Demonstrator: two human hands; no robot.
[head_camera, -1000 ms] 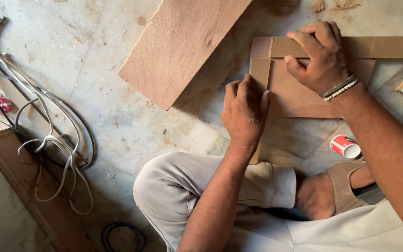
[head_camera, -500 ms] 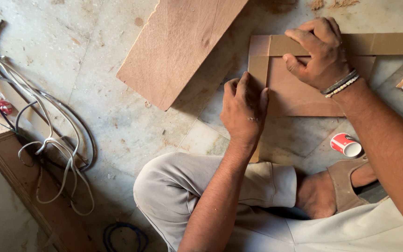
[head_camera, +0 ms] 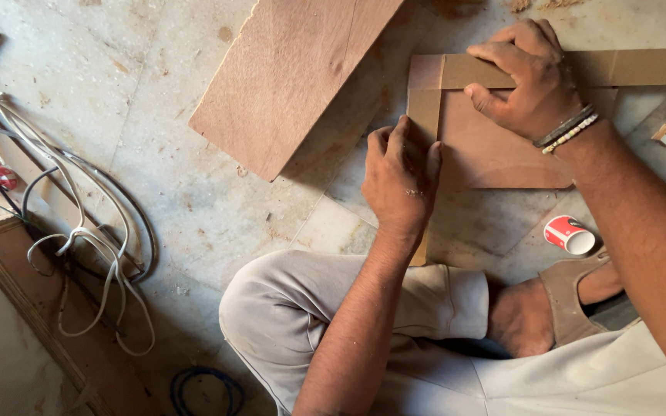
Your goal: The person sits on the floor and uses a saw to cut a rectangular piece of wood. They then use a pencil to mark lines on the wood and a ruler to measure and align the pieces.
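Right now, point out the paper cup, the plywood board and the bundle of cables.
paper cup (head_camera: 569,234), head view, on its red side.
plywood board (head_camera: 294,77), head view, on its flat face.
bundle of cables (head_camera: 79,231), head view, on a pale loop.

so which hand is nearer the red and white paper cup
Right. The right hand presses the horizontal wood strip above the paper cup, its forearm passing beside it; the left hand sits further left.

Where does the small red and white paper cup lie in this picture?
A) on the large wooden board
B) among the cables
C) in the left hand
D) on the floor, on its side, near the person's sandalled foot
D: the paper cup lies tipped over on the floor, just above the sandalled foot, with neither hand touching it.
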